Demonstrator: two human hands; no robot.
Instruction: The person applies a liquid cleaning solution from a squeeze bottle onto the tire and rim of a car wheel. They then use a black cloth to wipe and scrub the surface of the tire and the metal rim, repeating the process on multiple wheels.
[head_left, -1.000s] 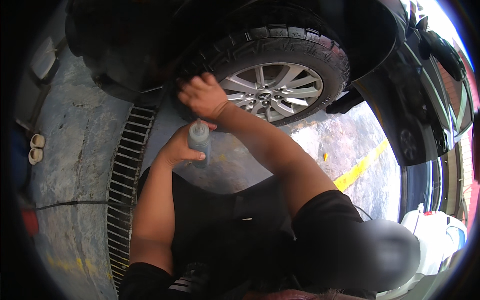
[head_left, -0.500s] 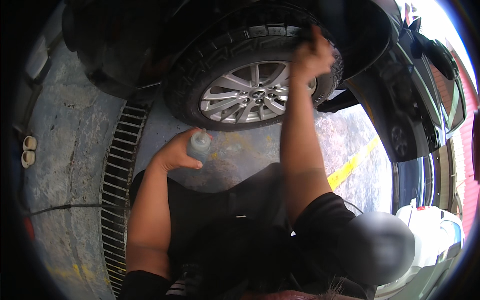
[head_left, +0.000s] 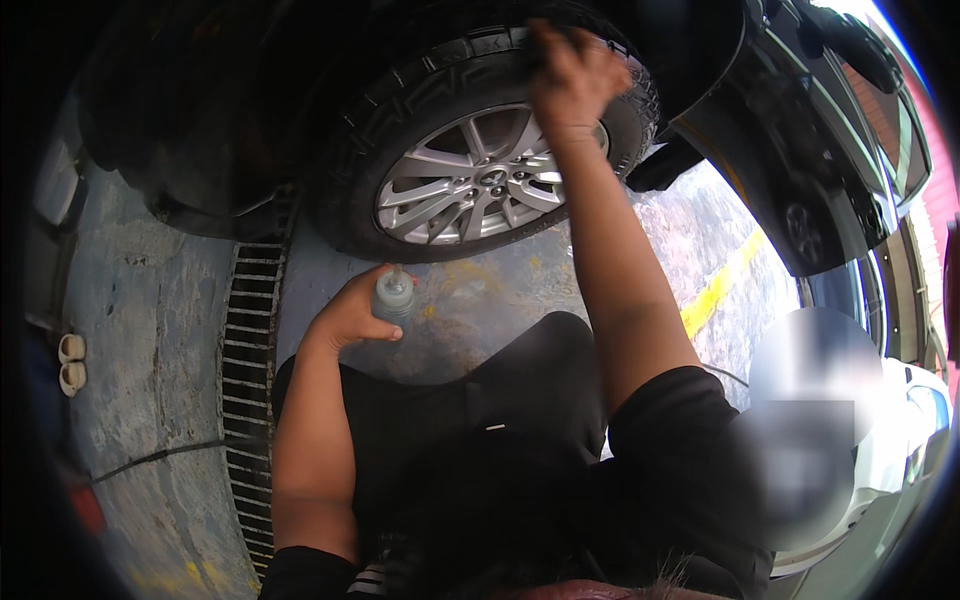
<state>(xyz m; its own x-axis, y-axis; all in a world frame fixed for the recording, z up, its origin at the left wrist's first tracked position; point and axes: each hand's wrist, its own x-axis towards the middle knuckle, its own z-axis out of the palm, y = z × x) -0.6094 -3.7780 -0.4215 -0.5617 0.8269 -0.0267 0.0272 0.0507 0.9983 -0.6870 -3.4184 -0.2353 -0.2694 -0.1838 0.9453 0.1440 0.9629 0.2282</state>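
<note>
My left hand is wrapped round a translucent squeeze bottle with a narrow nozzle pointing up. It hangs just in front of the tyre's lower edge, with bluish-grey liquid inside. Up at the top right of the black tyre, my right hand presses a small dark pad to the rubber. Its fingers are bent and slightly blurred, and most of the pad is hidden behind them. The silver multi-spoke wheel sits inside the tyre, partly covered by my right wrist.
The dark car body curves over the tyre, and an open-looking dark door panel stands to the right. A metal drain grate runs along my left. Further left lie a black cable and light-coloured shoes. A yellow line marks the floor.
My right hand has moved left along the upper tyre with the dark pad. The left hand still holds the bottle in nearly the same place. The whole view has shifted slightly.
</note>
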